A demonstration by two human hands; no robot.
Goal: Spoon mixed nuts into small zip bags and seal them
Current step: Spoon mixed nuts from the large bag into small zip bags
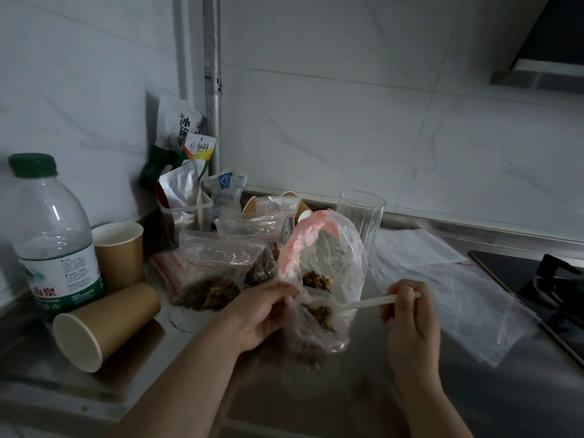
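Two hands work one filling step above the desk [410, 390]. Left hand [262, 314], its grip pinched on the rim of a thin bag [319, 330], holds the mouth apart; right hand [407, 314], grip clamped on a white spoon [366, 303], has the bowl inside among nuts [322, 312]. Filled zip bags [215, 273] lie just behind. Likely faults: the limp film folding over the spoon, or a tilted bowl, spilling nuts onto the desk.
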